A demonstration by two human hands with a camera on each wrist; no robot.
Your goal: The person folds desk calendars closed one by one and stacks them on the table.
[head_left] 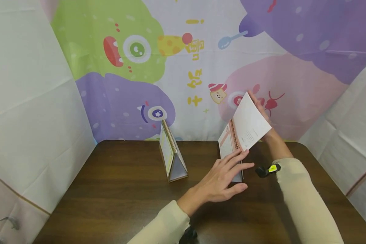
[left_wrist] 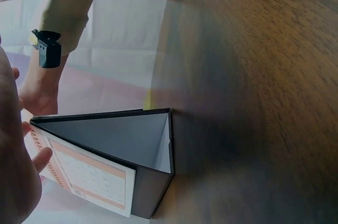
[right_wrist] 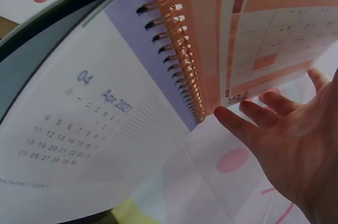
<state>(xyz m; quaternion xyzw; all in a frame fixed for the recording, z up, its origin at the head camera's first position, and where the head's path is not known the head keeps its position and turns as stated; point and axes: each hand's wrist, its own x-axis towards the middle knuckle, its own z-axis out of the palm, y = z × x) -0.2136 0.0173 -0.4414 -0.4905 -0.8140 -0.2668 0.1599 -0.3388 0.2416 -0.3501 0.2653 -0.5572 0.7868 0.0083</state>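
Note:
A spiral-bound desk calendar with a pinkish-orange front stands at the right of the table. One of its sheets is raised from the coil and slants up to the right. Behind that sheet is my right hand; the right wrist view shows its fingers extended along the sheet's printed side. My left hand spreads its fingers in front of the calendar, fingertips right at the coil's near end. On the calendar's far side, an April 2027 page hangs below the coil.
A second desk calendar, with a green and yellow front, stands upright to the left on the dark wooden table. A cartoon-printed cloth hangs behind the table, with white cloth walls at both sides.

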